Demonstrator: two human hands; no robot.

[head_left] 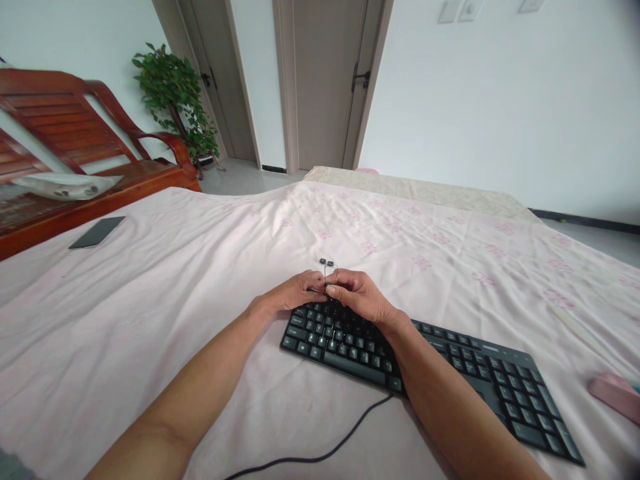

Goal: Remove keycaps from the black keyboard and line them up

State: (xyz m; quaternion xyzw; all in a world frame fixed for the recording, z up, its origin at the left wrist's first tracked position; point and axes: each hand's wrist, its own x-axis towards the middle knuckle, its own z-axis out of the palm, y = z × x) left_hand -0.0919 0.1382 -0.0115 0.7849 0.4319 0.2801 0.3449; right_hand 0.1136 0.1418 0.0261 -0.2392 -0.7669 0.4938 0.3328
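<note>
While your left hand (pixel 295 293) and right hand (pixel 357 293) meet at the far left edge of the black keyboard (pixel 425 370) on the bed (pixel 150 300), both sets of fingers (pixel 336 289) pinch a thin wire puller (pixel 329 270). Judge it light, springy and slippery; grip low near the keys.

Home bedroom, bed sheet (pixel 200 280), wooden bench (pixel 75 133), doors (pixel 325 80)

Both hands sit at the far edge of the keyboard (pixel 430 363), which blocks the near side beneath the right hand (pixel 363 297). Just beyond the fingers lie two small dark keycaps (pixel 323 261). Left of the left hand (pixel 295 293), open sheet (pixel 175 300) runs to a phone (pixel 97 232).
</note>
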